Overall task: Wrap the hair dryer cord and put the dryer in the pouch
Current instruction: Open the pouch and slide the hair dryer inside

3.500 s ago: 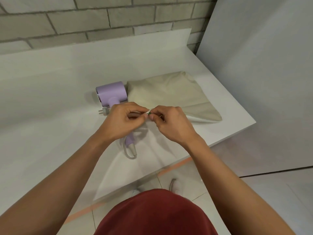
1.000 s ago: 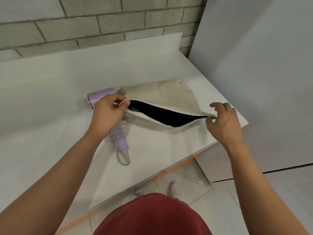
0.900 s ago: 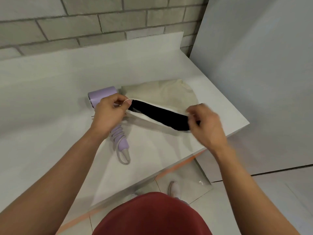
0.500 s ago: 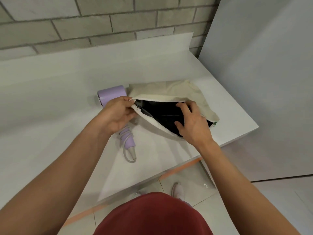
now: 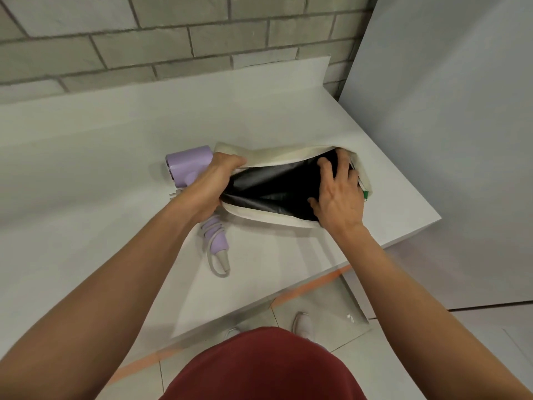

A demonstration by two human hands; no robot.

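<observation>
Now the left hand (image 5: pixel 212 187) is gripping the pouch (image 5: pixel 277 157) rim, and the right hand (image 5: pixel 339 199) is pushing inside, fingers straight. Letting go, it may flop shut.

Plain indoor room, perhaps a bathroom, white counter (image 5: pixel 115 157), grey brick-tiled wall (image 5: pixel 144 39), pale tiled floor (image 5: pixel 476 356)

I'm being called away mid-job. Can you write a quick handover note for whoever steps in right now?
Left hand grips the pouch at its left rim; right hand, fingers spread, presses inside the mouth, holding it open.
The pouch lies on the counter; the hair dryer lies beside its left end, outside.
Done: cord wrapped round the handle, pouch opened.
Left: put the dryer inside.
</observation>
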